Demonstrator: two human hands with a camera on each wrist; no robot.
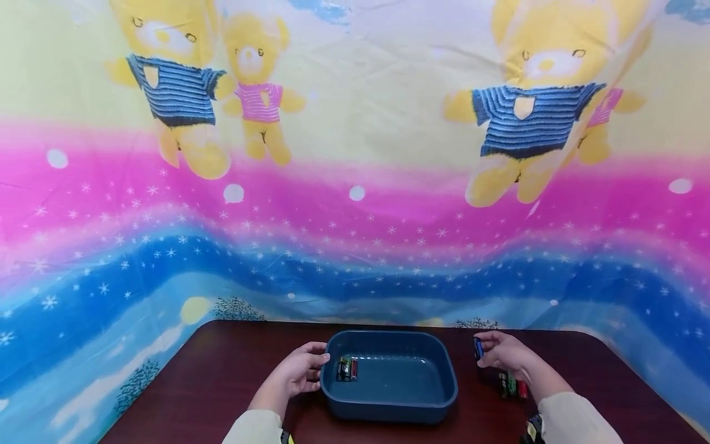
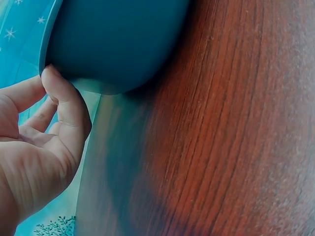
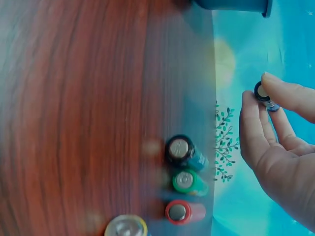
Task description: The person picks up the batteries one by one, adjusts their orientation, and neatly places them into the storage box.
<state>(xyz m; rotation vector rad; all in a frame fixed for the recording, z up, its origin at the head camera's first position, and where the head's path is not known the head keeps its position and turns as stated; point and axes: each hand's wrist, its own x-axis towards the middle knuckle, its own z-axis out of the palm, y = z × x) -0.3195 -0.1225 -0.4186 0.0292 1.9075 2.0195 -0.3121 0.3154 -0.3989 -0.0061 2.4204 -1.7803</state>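
Observation:
At the left end of a dark blue rectangular tub point(image 1: 391, 412), my left hand point(image 1: 301, 369) holds the rim between thumb and fingers. The left wrist view shows that hand point(image 2: 44, 132) at the edge of the tub's wall point(image 2: 118, 39). My right hand point(image 1: 507, 353) pinches a blue battery point(image 1: 478, 349) above the table, right of the tub. The battery's flat end point(image 3: 262, 91) faces the right wrist camera. Inside the tub, small batteries point(image 1: 347, 369) lie together near the left wall.
Below my right hand, a black battery point(image 3: 179, 149), a green battery point(image 3: 186, 181) and a red battery point(image 3: 181, 211) stand on the dark wooden table point(image 1: 238, 376). Another, gold-rimmed battery point(image 3: 125, 227) is partly cut off. A bear-printed cloth point(image 1: 355, 234) hangs behind the table.

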